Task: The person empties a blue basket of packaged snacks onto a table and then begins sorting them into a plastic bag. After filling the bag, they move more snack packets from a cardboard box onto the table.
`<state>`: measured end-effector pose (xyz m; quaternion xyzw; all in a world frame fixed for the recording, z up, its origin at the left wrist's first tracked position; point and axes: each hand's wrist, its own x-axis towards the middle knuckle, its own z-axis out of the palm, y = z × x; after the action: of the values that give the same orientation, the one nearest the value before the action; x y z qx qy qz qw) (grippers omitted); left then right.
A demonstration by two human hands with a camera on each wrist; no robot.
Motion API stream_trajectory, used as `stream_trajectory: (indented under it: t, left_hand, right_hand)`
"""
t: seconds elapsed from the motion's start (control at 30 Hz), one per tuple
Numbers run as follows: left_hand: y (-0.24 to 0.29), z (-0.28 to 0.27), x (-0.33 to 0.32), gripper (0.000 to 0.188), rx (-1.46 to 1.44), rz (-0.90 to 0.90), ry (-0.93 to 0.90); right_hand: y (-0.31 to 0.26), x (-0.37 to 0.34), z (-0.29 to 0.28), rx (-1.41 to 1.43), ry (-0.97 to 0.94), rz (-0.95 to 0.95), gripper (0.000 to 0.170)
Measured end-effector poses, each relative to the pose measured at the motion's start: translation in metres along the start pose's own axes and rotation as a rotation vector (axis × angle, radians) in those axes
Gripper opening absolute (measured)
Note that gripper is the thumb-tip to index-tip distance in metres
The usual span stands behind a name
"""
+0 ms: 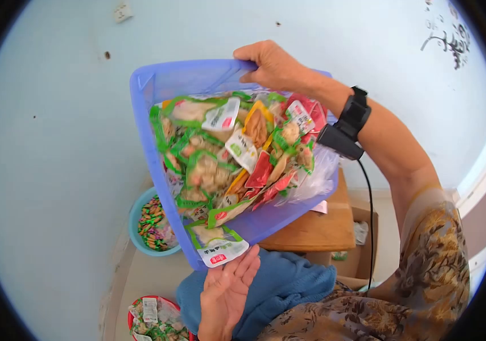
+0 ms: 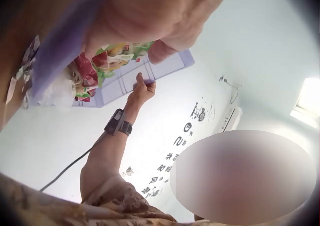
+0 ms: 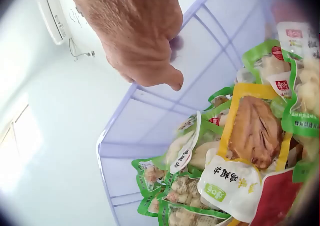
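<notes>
A blue-purple plastic bin is tilted toward me, heaped with sealed snack packets. With the thumb over the rim, my right hand grips its far wall; the right wrist view shows this right hand at the rim from close by. My left hand lies palm up at the near edge, its fingers extended. Those fingertips are right at a white-and-green packet that hangs over the near rim. Near the bin's middle is a yellow-edged packet with brown meat inside.
A turquoise basin of small colourful packets stands on the floor at the left. Below it is a red basin of packets. A wooden stool and a cardboard box are behind the bin. A blue cloth lies near my lap.
</notes>
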<state>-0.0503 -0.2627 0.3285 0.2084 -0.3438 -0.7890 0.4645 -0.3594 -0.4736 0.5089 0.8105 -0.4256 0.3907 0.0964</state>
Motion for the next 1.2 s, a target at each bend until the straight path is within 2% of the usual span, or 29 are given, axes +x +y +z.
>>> stream_trajectory:
  t: [0.13, 0.17, 0.33, 0.43, 0.5, 0.53, 0.7, 0.77, 0.87, 0.9, 1.03, 1.1, 1.2]
  left_hand:
    - [-0.019, 0.016, 0.013, 0.067, -0.045, 0.148, 0.159]
    - [-0.026, 0.019, 0.017, 0.067, -0.035, 0.169, 0.153]
    - [-0.028, 0.011, 0.032, 0.061, -0.295, 0.258, 0.241]
    - [-0.025, 0.001, 0.047, 0.059, -0.376, 0.323, 0.228]
    - [-0.031, -0.004, 0.063, 0.059, -0.415, 0.327, 0.204]
    - [-0.033, -0.004, 0.07, 0.058, -0.449, 0.331, 0.18]
    - [-0.026, -0.013, 0.096, 0.046, -0.7, 0.139, 0.211]
    - [-0.021, -0.012, 0.102, 0.044, -0.56, 0.106, 0.183]
    - [-0.008, -0.028, 0.118, 0.043, -0.531, 0.025, 0.255]
    - [-0.038, -0.016, 0.11, 0.043, -0.505, 0.051, 0.246]
    - [-0.037, -0.03, 0.129, 0.04, -0.508, 0.034, 0.277]
    - [-0.035, -0.036, 0.135, 0.039, -0.522, -0.032, 0.343]
    - [-0.035, -0.032, 0.128, 0.038, -0.472, -0.046, 0.31]
  right_hand:
    - [-0.007, 0.015, 0.008, 0.112, 0.122, -0.113, 0.025]
    - [-0.01, 0.018, 0.006, 0.129, 0.152, -0.157, 0.025]
    - [-0.039, 0.032, 0.001, 0.15, 0.16, -0.27, 0.021]
    - [-0.051, 0.042, 0.007, 0.196, 0.174, -0.306, 0.021]
    - [-0.048, 0.048, 0.013, 0.054, 0.203, -0.486, 0.027]
    - [-0.046, 0.049, 0.013, 0.047, 0.2, -0.482, 0.027]
    - [-0.06, 0.06, 0.011, -0.011, 0.131, -0.598, 0.025]
    - [-0.057, 0.069, 0.012, -0.026, 0.111, -0.607, 0.024]
    - [-0.052, 0.077, 0.023, -0.032, 0.098, -0.629, 0.024]
    - [-0.052, 0.042, 0.001, -0.038, 0.134, -0.666, 0.023]
    - [-0.051, 0.04, 0.0, -0.053, 0.127, -0.643, 0.022]
    - [-0.052, 0.041, -0.001, -0.115, 0.129, -0.6, 0.014]
    - [-0.048, 0.041, 0.002, -0.101, 0.145, -0.581, 0.013]
